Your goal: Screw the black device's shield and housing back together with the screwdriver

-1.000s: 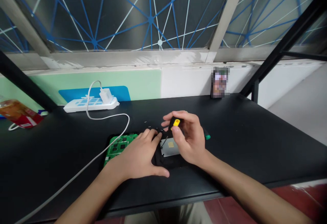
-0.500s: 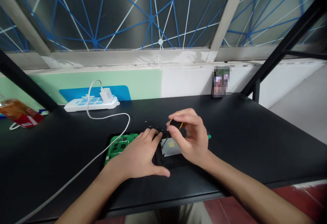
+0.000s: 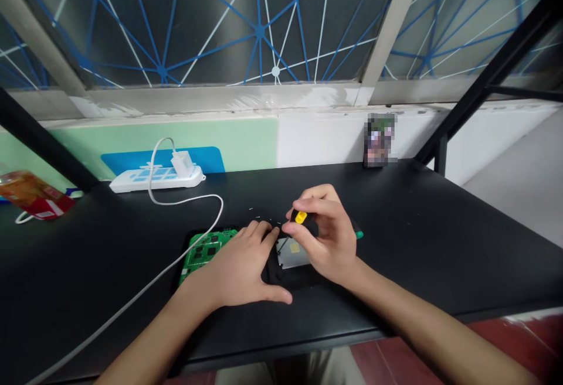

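The plate [image 3: 292,259], silvery with a yellowish patch, lies in a black case [image 3: 273,271] on the table [image 3: 440,227], and it serves here as the clock's centre, with twelve toward the window [image 3: 237,33]. The screwdriver [image 3: 301,217] meets it near its ten o'clock corner, its thin shaft slanting up toward one o'clock; whether the tip sits in a screw is too small to tell. The right hand [image 3: 329,235], at two o'clock, pinches the yellow-and-black handle between thumb and fingers. The left hand [image 3: 244,259], at nine, lies palm down with fingers close together and thumb spread, its index fingertip by the case's edge. For clean turning, I would bring the shaft square to the plate, press straight down, roll the handle in small turns, and let the left hand brace the case away from the tip. The loose screws [image 3: 258,217], near ten to eleven, could be swept off by a knuckle, so that side deserves care. Farther out, the circuit board [image 3: 211,250] is at nine, crossed by the cable [image 3: 221,203]; a green-ended tool [image 3: 359,235] lies between two and three; the power strip [image 3: 158,180] is at ten.
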The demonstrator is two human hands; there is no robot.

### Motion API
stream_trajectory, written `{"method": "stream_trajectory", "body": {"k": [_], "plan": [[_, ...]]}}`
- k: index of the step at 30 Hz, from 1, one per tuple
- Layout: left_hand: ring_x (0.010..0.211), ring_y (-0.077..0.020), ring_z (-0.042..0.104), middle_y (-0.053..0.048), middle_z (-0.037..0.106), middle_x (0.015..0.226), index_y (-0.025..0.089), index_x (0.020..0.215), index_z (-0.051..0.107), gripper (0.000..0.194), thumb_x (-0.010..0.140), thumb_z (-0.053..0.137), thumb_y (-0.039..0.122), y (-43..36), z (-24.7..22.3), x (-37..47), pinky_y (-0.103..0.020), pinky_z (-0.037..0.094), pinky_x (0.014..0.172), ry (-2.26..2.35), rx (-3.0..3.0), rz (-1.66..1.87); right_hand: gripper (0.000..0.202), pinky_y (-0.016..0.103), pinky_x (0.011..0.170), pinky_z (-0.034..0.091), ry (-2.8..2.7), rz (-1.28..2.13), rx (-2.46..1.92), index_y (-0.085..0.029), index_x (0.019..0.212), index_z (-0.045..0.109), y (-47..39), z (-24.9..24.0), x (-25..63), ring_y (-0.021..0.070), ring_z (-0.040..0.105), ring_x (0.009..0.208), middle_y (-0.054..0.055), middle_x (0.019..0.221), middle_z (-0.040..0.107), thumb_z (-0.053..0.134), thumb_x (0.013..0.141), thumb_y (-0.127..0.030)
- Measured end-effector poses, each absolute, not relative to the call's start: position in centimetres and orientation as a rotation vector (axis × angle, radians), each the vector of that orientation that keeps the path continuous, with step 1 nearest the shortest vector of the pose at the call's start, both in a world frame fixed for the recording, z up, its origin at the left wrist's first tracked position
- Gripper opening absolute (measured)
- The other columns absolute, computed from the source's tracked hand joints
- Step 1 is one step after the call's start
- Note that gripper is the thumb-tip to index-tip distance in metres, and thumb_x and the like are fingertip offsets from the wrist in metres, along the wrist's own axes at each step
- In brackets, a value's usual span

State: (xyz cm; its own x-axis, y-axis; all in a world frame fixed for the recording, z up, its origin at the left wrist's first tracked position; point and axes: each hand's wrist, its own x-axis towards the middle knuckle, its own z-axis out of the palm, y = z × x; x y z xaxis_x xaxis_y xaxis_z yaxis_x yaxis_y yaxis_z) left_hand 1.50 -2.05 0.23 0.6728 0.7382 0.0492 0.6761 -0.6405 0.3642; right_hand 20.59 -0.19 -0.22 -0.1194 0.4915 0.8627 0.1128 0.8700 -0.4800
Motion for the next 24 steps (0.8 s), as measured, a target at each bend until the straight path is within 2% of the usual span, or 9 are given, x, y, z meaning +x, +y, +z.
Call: {"method": "stream_trajectory", "body": {"k": [3, 7, 10, 13, 15, 19, 24], "plan": [[0.119, -0.0374, 0.049, -0.015, 0.053, 0.131, 0.019, 0.146, 0.043, 0.095, 0.073, 0.072, 0.073, -2.01, 0.45, 1.53, -0.055, 0.043, 0.104, 1.123, 2.586, 0.242, 0.049, 0.038, 0.074, 0.062, -1.67, 0.453, -0.499, -0.032, 0.135, 0.054, -0.49, -0.19, 20.52, 0.0184, 0.068, 0.094, 0.006, 0.117, 0.064, 0.058, 0.092, -0.009], [0.115, -0.037, 0.051, -0.015, 0.055, 0.125, 0.016, 0.139, 0.051, 0.09, 0.073, 0.072, 0.073, -2.0, 0.62, 1.57, -0.054, 0.046, 0.101, 1.136, 2.579, 0.228, 0.041, 0.044, 0.083, 0.062, -1.678, 0.545, -0.485, -0.031, 0.138, 0.049, -0.64, -0.29, 20.65, 0.0193, 0.07, 0.1, 0.008, 0.13, 0.064, 0.045, 0.1, -0.016], [0.118, -0.0382, 0.051, -0.016, 0.054, 0.128, 0.017, 0.14, 0.049, 0.089, 0.074, 0.071, 0.073, -2.09, 0.56, 1.59, -0.056, 0.044, 0.103, 1.135, 2.575, 0.244, 0.043, 0.043, 0.079, 0.063, -1.693, 0.485, -0.472, -0.034, 0.133, 0.052, -0.32, -0.38, 20.7, 0.02, 0.068, 0.1, 0.007, 0.128, 0.06, 0.058, 0.094, -0.016], [0.12, -0.0393, 0.051, -0.016, 0.053, 0.132, 0.019, 0.143, 0.045, 0.091, 0.074, 0.072, 0.072, -2.11, 0.46, 1.59, -0.057, 0.043, 0.103, 1.137, 2.556, 0.263, 0.053, 0.039, 0.074, 0.063, -1.683, 0.361, -0.514, -0.037, 0.127, 0.057, 0.02, -0.39, 20.62, 0.0189, 0.063, 0.093, 0.003, 0.108, 0.057, 0.074, 0.083, -0.014], [0.121, -0.0399, 0.05, -0.016, 0.053, 0.135, 0.02, 0.145, 0.043, 0.093, 0.073, 0.073, 0.071, -2.08, 0.46, 1.58, -0.057, 0.043, 0.104, 1.135, 2.564, 0.258, 0.052, 0.038, 0.072, 0.063, -1.668, 0.314, -0.543, -0.037, 0.126, 0.059, 0.08, -0.35, 20.55, 0.0185, 0.06, 0.09, 0.003, 0.1, 0.056, 0.074, 0.082, -0.013], [0.121, -0.0386, 0.049, -0.016, 0.053, 0.132, 0.019, 0.146, 0.043, 0.094, 0.073, 0.073, 0.071, -2.01, 0.64, 1.58, -0.055, 0.042, 0.105, 1.128, 2.593, 0.229, 0.046, 0.038, 0.071, 0.062, -1.661, 0.405, -0.526, -0.034, 0.132, 0.055, -0.2, -0.33, 20.56, 0.0186, 0.064, 0.093, 0.005, 0.112, 0.061, 0.06, 0.092, -0.013], [0.116, -0.0376, 0.05, -0.015, 0.054, 0.126, 0.018, 0.138, 0.05, 0.088, 0.073, 0.07, 0.074, -2.03, 0.63, 1.53, -0.055, 0.045, 0.101, 1.127, 2.573, 0.257, 0.04, 0.046, 0.084, 0.061, -1.691, 0.533, -0.429, -0.031, 0.136, 0.05, -0.45, -0.38, 20.65, 0.0199, 0.069, 0.1, 0.008, 0.126, 0.064, 0.044, 0.099, -0.016]]}}
